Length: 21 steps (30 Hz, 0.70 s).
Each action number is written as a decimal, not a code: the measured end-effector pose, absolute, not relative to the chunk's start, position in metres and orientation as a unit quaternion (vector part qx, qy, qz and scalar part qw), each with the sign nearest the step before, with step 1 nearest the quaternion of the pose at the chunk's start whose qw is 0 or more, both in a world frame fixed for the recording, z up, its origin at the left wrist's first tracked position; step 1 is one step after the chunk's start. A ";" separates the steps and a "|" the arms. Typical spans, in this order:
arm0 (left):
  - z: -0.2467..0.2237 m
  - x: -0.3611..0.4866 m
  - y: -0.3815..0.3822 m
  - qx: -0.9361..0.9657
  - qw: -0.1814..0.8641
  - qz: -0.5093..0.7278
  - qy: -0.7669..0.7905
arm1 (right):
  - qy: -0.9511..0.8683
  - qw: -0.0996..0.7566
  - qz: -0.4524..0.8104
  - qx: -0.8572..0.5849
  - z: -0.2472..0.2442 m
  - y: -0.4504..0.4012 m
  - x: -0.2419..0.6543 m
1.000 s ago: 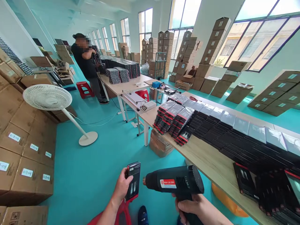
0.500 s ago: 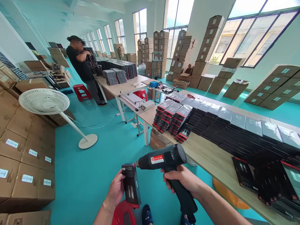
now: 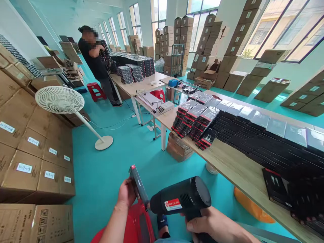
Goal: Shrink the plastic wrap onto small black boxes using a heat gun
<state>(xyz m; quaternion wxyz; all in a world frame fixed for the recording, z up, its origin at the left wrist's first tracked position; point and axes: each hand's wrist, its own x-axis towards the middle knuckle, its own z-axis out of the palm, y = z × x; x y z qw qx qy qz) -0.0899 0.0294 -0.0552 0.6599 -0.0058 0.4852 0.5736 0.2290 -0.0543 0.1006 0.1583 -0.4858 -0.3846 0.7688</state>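
My left hand (image 3: 126, 194) grips a slim black box (image 3: 138, 185), now turned so that its narrow edge faces up. Wrapped round the handle of a black heat gun (image 3: 181, 197) with a red and white label is my right hand (image 3: 202, 221). The gun's nozzle points left and sits right by the lower edge of the box; whether they touch I cannot tell. Below the box is a red stool (image 3: 131, 221). On the wooden table (image 3: 227, 165) at the right, many similar black boxes (image 3: 255, 138) stand in stacks, some in clear film.
Brown cartons (image 3: 50, 165) are piled along the left side. A white fan (image 3: 103, 142) stands on the floor at left. A person (image 3: 95, 64) in black stands by the far table (image 3: 131, 88). An orange bag (image 3: 250, 206) lies under the right table.
The box in my left hand has turned from its broad face to its narrow edge. The heat gun has moved lower and nearer to me. The view has shifted left and down.
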 end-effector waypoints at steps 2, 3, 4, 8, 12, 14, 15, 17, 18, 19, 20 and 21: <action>-0.055 -0.091 0.030 -0.014 0.669 0.573 0.473 | -0.407 0.167 0.766 -0.469 0.104 -0.056 0.220; -0.054 -0.091 0.030 -0.019 0.674 0.572 0.467 | -0.414 0.167 0.759 -0.474 0.106 -0.056 0.216; -0.054 -0.091 0.030 -0.023 0.678 0.571 0.463 | -0.414 0.169 0.749 -0.489 0.108 -0.056 0.213; -0.059 -0.087 0.020 -0.030 0.722 0.556 0.411 | -0.400 0.179 0.729 -0.526 0.110 -0.061 0.222; -0.073 -0.064 0.014 -0.003 0.807 0.491 0.327 | -0.427 0.161 0.737 -0.499 0.099 -0.068 0.247; -0.080 -0.043 0.015 0.006 0.849 0.421 0.318 | -0.389 0.199 0.723 -0.536 0.091 -0.064 0.253; -0.084 -0.031 0.016 0.013 0.865 0.387 0.320 | -0.354 0.229 0.715 -0.558 0.087 -0.060 0.254; -0.093 -0.006 0.020 0.044 0.886 0.317 0.336 | -0.284 0.307 0.690 -0.592 0.081 -0.047 0.258; -0.098 0.005 0.023 0.068 0.886 0.294 0.352 | -0.271 0.323 0.692 -0.586 0.080 -0.041 0.262; -0.103 0.014 0.028 0.097 0.880 0.277 0.374 | -0.264 0.333 0.700 -0.574 0.079 -0.036 0.269; -0.108 0.023 0.034 0.131 0.859 0.276 0.410 | -0.266 0.330 0.715 -0.556 0.078 -0.035 0.280; -0.112 0.031 0.042 0.168 0.832 0.288 0.444 | -0.273 0.320 0.724 -0.546 0.078 -0.037 0.294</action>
